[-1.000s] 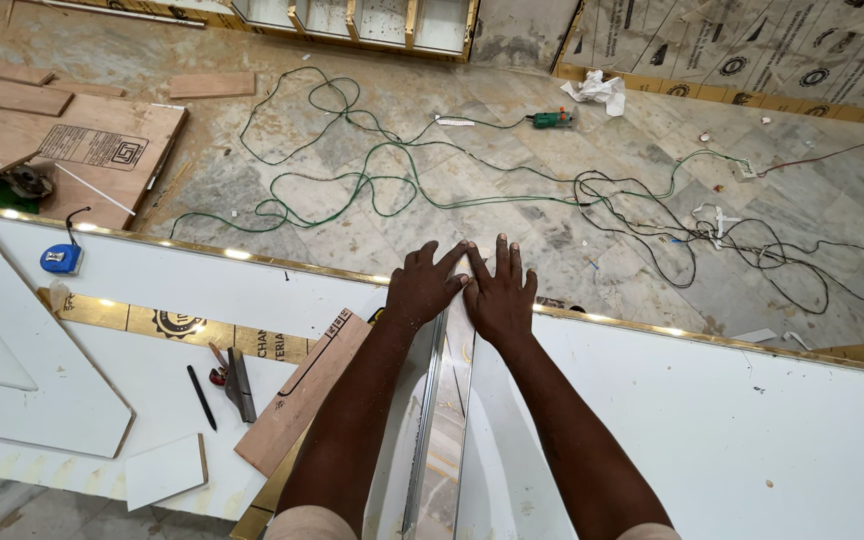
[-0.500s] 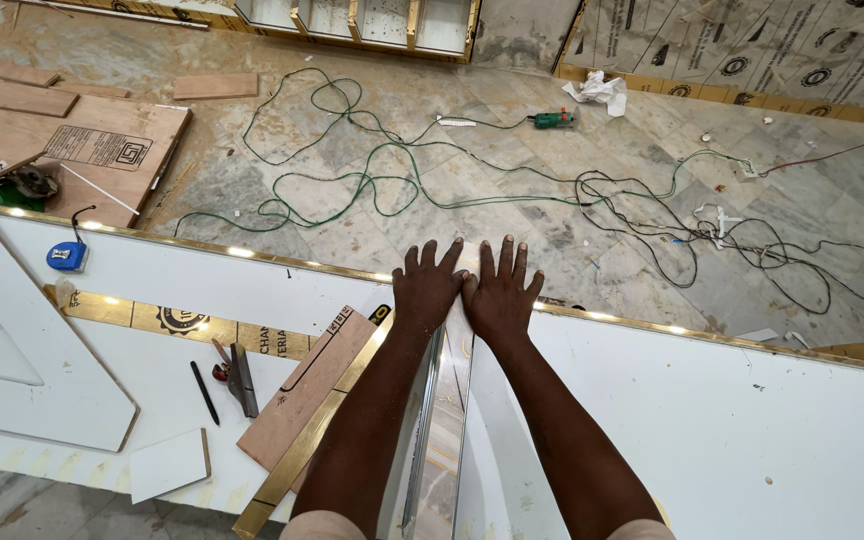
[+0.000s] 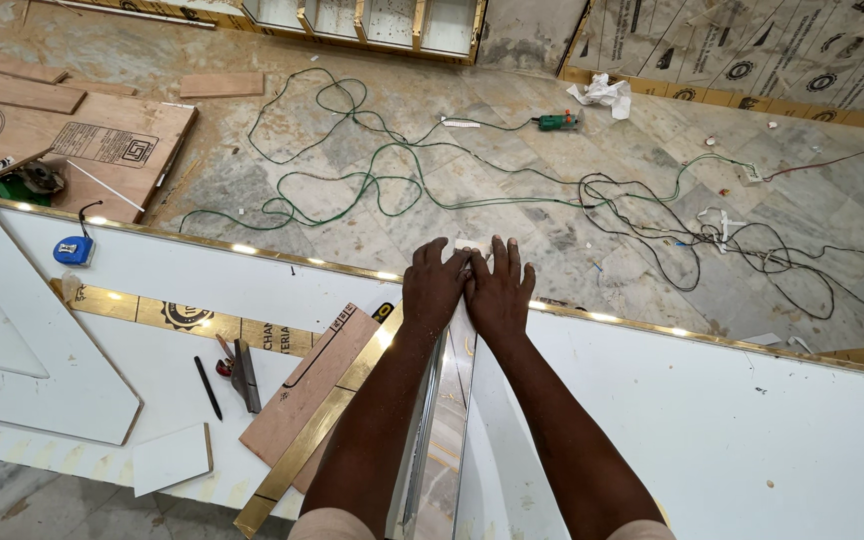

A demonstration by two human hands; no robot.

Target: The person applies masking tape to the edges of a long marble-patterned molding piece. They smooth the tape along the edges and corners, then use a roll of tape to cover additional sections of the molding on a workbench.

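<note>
Both my hands lie flat, side by side, on the far end of a narrow white strip [image 3: 464, 420] that runs away from me across a white laminated board [image 3: 732, 420]. My left hand [image 3: 433, 290] presses on the strip's left side, fingers spread slightly. Touching it, my right hand [image 3: 499, 292] covers the right side. The fingertips reach the board's far gold-trimmed edge [image 3: 282, 255]. A shiny mirror-like strip [image 3: 430, 450] lies under my left forearm. Neither hand grips anything.
On the board to the left lie a plywood offcut [image 3: 310, 385], a gold strip [image 3: 302, 455], a pencil [image 3: 207, 387], a small hand tool [image 3: 242, 372] and a blue tape measure [image 3: 73, 250]. Green and black cables [image 3: 392, 170] sprawl over the marble floor beyond, near a green power tool [image 3: 559, 121].
My hands have stayed pressed together at the strip's far end. The view has shifted slightly; nothing else has moved.
</note>
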